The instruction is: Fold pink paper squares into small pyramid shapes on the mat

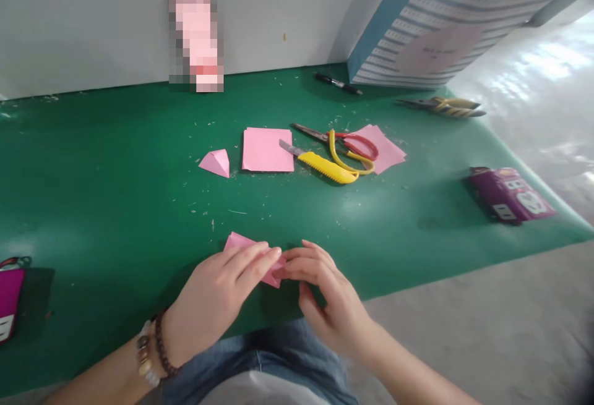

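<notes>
A piece of folded pink paper [239,240] lies on the green table near its front edge, partly covered by my fingers. My left hand [220,290] presses down across it with the fingers close together, holding it against the table. At the paper's right end, the curled fingertips of my right hand [325,297] grip its edge. How the folds run under my fingers is hidden. Beyond my hands sits a small folded pink paper piece [217,162], and to its right a stack of square pink sheets [266,150].
A yellow utility knife [327,167] overlaps the stack, beside red-and-yellow scissors [336,138] lying over more pink sheets [387,151]. A pen [338,83], pliers [445,107], a purple box [510,195], a striped paper bag [417,40] and a magenta object [9,300] surround them.
</notes>
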A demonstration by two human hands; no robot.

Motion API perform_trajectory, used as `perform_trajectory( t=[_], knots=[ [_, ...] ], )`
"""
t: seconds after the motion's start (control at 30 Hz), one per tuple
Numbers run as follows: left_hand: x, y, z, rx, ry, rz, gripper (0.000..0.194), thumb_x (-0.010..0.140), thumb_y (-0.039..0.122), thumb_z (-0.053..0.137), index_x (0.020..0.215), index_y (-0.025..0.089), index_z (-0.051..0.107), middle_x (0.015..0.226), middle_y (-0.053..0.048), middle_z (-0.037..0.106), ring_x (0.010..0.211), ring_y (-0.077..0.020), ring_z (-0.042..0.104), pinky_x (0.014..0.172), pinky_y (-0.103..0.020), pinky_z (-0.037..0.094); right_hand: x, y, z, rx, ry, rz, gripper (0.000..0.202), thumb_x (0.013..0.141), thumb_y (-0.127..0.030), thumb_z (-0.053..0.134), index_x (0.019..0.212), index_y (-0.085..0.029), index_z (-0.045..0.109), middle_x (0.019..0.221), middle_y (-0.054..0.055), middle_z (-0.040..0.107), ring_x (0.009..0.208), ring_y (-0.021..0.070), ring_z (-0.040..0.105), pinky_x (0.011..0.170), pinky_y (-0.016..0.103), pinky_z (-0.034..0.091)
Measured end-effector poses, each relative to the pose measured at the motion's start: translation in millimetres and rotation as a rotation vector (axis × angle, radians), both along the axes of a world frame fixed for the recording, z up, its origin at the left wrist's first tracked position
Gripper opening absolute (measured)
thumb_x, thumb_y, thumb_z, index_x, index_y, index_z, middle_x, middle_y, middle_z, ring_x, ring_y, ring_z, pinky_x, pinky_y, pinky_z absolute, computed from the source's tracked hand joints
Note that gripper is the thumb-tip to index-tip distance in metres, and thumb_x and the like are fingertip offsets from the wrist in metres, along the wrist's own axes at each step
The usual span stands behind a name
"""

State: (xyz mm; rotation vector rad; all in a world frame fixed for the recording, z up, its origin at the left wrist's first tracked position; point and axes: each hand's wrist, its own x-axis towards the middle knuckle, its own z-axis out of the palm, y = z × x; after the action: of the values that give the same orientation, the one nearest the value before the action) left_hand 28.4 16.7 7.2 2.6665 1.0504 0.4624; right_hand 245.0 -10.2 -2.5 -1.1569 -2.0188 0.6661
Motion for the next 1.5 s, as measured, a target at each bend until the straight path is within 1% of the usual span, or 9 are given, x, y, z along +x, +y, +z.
perform_trajectory(
  t=[0.2,0.3,0.43,0.53,0.63,0.9,1.1,1.2,1.5],
  knots=[
    [-3.5,0.6,6.1,0.019,-0.156,0.008,0.028,0.092,0.005,0.043,0.091,0.018,0.067,0.093,-0.004,0.069,0.083,-0.0146,0.065,0.079,-0.027,0.056,11.5,12.6,-0.8,0.028,-0.019,0.143,0.044,0.080,0.004,0.039,0.112,-0.021,0.057,0.111,0.009,0.066,0.115,0.0201,0.058,0.093,0.040,0.055],
    [-9.8,-2.2,6.3,0.017,-0.207,0.028,0.031,0.089,0.001,0.042,0.080,0.018,0.066,0.102,-0.004,0.069,0.092,-0.0139,0.065,0.084,-0.026,0.055,16.8,22.9,-0.9,0.121,-0.170,0.168,0.047,0.083,0.004,0.041,0.115,-0.024,0.061,0.127,0.010,0.058,0.121,0.0224,0.054,0.093,0.043,0.054],
    [-17.8,-8.6,-0.7,-0.029,-0.197,0.087,0.031,0.086,-0.001,0.042,0.083,0.019,0.066,0.109,-0.004,0.068,0.097,-0.0129,0.065,0.087,-0.025,0.055,14.0,26.5,-3.1,0.266,-0.308,0.210,0.030,0.089,-0.006,0.052,0.104,-0.026,0.068,0.130,0.008,0.059,0.127,0.0255,0.050,0.097,0.048,0.051],
    [-22.4,-13.7,-6.1,-0.006,-0.191,0.105,0.031,0.086,-0.002,0.043,0.090,0.019,0.066,0.102,-0.003,0.070,0.099,-0.0160,0.063,0.092,-0.031,0.053,12.8,23.6,-7.2,0.331,-0.343,0.203,0.015,0.091,-0.016,0.059,0.092,-0.027,0.070,0.123,0.001,0.066,0.134,0.0280,0.044,0.110,0.059,0.037],
    [-25.0,-18.1,-7.4,-0.060,-0.214,0.152,0.026,0.087,0.000,0.048,0.092,0.019,0.065,0.094,-0.002,0.070,0.099,-0.0189,0.059,0.091,-0.035,0.051,15.0,22.8,-8.7,0.307,-0.313,0.185,0.015,0.092,-0.018,0.058,0.098,-0.027,0.069,0.109,-0.002,0.073,0.128,0.0247,0.051,0.114,0.057,0.032],
    [-14.6,-20.6,-5.2,-0.200,-0.247,0.439,0.006,0.091,0.018,0.057,0.087,0.018,0.061,0.081,-0.003,0.060,0.083,-0.0179,0.056,0.071,-0.032,0.049,0.9,34.5,-5.2,0.071,-0.176,0.040,0.008,0.093,-0.020,0.058,0.095,-0.021,0.066,0.079,0.001,0.071,0.088,0.0197,0.063,0.085,0.038,0.053],
    [-8.1,-16.5,-11.4,-0.135,-0.229,0.521,0.012,0.093,0.024,0.056,0.103,0.017,0.059,0.087,-0.004,0.064,0.078,-0.0169,0.058,0.067,-0.030,0.048,-12.7,48.3,-8.6,0.079,-0.296,-0.022,0.015,0.095,-0.021,0.053,0.107,-0.017,0.060,0.086,0.005,0.072,0.074,0.0179,0.062,0.072,0.034,0.051],
    [-8.5,-16.0,-14.5,-0.098,-0.192,0.500,0.029,0.094,0.022,0.055,0.123,0.018,0.055,0.091,-0.004,0.064,0.078,-0.0164,0.057,0.070,-0.030,0.047,-16.0,51.1,-9.0,0.107,-0.344,-0.025,0.015,0.096,-0.021,0.050,0.106,-0.016,0.061,0.081,0.004,0.070,0.069,0.0166,0.061,0.070,0.031,0.048],
    [-10.6,-15.5,-14.7,-0.119,-0.076,0.384,0.036,0.094,0.008,0.046,0.123,0.024,0.061,0.082,-0.003,0.052,0.074,-0.0181,0.047,0.065,-0.032,0.041,-17.1,51.5,-8.4,0.128,-0.395,-0.009,0.022,0.096,-0.016,0.049,0.091,-0.019,0.070,0.075,0.002,0.069,0.066,0.0139,0.057,0.066,0.028,0.043]
  ],
)
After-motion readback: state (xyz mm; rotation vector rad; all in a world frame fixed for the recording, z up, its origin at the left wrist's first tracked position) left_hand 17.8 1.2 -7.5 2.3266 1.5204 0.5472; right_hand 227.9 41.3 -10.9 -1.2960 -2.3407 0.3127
